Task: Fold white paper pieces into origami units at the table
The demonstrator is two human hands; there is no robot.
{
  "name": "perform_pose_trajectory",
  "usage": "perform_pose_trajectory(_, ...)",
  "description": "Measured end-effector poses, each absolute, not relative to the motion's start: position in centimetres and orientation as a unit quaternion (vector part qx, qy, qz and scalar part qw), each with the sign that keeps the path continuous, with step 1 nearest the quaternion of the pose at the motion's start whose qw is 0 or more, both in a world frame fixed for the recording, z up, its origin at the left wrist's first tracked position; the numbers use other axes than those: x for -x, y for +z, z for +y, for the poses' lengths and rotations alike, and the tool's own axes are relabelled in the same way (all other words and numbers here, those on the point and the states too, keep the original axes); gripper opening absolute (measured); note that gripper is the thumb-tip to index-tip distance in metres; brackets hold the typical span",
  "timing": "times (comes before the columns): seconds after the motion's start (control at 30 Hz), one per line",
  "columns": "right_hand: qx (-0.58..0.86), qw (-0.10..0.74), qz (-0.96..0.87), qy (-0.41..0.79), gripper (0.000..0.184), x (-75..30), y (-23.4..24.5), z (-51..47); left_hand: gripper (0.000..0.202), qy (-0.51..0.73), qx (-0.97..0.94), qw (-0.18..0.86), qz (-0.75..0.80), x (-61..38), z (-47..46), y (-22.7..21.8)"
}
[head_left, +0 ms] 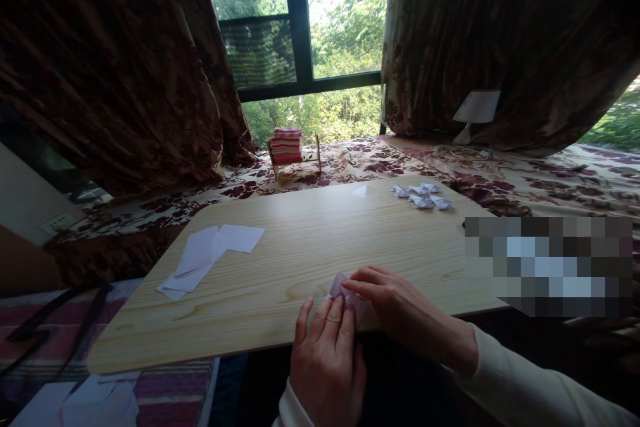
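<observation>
Nearest me, the left hand [327, 353] lies flat, fingers close together, on a small folded paper [344, 288] at the table's [300, 240] near edge. The right hand [400, 310] presses its top fold; its thumb is hidden, so I cannot tell if it pinches. Creasing, I judge; the next press needs aligned edges.

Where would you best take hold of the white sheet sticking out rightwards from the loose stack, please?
Grip the white sheet by its right end, from the right: it lies flat on the wooden board and juts clear of the other sheets there, so a fingertip could probably slide under.
</observation>
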State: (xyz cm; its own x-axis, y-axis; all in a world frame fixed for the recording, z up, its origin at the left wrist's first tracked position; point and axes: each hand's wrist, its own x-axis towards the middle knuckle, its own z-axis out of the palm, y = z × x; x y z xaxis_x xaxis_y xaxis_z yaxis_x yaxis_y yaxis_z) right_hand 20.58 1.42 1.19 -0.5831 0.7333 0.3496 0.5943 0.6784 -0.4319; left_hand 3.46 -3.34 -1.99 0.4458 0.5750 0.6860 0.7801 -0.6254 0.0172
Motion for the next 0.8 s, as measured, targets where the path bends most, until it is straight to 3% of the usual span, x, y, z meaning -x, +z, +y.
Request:
perform_pose_trajectory(0.47, 0.372, 0.222, -0.900, 0.053, 0.017, -21.0, 1.9, 1.2, 0.038, -0.323, 0.844, 0.136, -0.406, -2.9, -3.8, -2.4)
perform_pose_trajectory(0.8, 0.376, 0.223, -0.898, 0.052, 0.024, -20.8, 1.4, 1.5, 0.040, -0.326, 0.824, 0.133, -0.444, -2.6, -3.5, -2.4)
